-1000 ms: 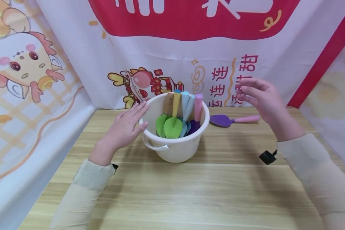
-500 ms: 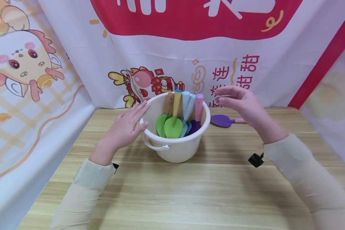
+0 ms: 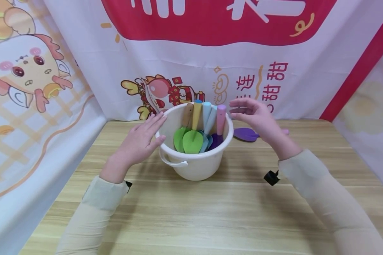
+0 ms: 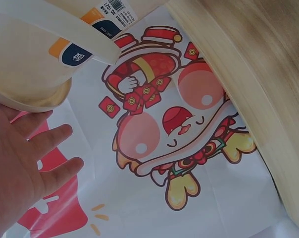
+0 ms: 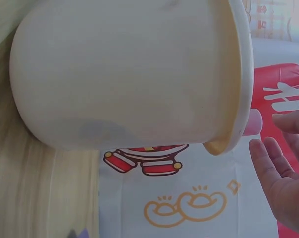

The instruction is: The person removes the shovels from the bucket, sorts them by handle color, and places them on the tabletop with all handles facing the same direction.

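A white bucket (image 3: 196,168) stands on the table with several garden trowels inside, handles up. Two have green blades, like the front green trowel (image 3: 193,141); beside them are light blue trowels (image 3: 207,118) and a purple-bladed trowel with a pink handle (image 3: 221,118). My left hand (image 3: 138,140) rests its straight fingers on the bucket's left rim. Above the right rim hovers my right hand (image 3: 256,117), fingers relaxed and parted from the thumb. In the right wrist view its fingertips are close to the pink handle (image 5: 253,122), apart from it.
Another purple trowel (image 3: 245,134) lies on the wooden table (image 3: 191,216) right of the bucket, its pink handle mostly behind my right wrist. A printed cloth (image 3: 185,56) hangs behind the table. The bucket's white handle (image 3: 173,163) hangs at its front left.
My right hand has moved left and slightly down, from beyond the lying trowel to near the pink handle in the bucket. The left hand stays at the rim.
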`<state>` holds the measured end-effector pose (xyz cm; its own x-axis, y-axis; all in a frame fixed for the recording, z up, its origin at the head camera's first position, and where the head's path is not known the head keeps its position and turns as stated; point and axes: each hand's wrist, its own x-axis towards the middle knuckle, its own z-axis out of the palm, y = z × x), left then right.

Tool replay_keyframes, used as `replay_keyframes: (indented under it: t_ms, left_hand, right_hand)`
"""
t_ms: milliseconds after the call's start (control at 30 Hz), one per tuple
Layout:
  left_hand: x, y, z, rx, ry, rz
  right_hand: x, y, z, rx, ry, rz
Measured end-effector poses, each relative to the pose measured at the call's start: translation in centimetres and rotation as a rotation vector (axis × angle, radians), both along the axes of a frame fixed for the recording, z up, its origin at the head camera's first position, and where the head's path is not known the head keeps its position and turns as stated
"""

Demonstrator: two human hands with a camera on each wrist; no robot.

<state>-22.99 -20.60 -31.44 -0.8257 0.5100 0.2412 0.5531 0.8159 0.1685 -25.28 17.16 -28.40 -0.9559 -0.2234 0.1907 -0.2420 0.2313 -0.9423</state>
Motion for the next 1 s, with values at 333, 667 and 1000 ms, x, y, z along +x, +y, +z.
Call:
replay_keyframes:
  t_ms: [333, 667, 1000]
  left_hand:
    - [0.0, 0.0, 0.0, 0.009, -0.004, -0.001]
    - [0.0, 0.0, 0.0, 0.009, -0.002, -0.001]
    - [0.0, 0.0, 0.1, 0.003, -0.002, -0.001]
  right_hand:
    - [-0.7, -1.1, 0.1, 0.058, 0.063, 0.047]
    - [-1.4, -1.8, -0.1, 0.091, 0.076, 0.055]
    - [-1.3, -2.6, 0.0, 0.232, 0.190, 0.031]
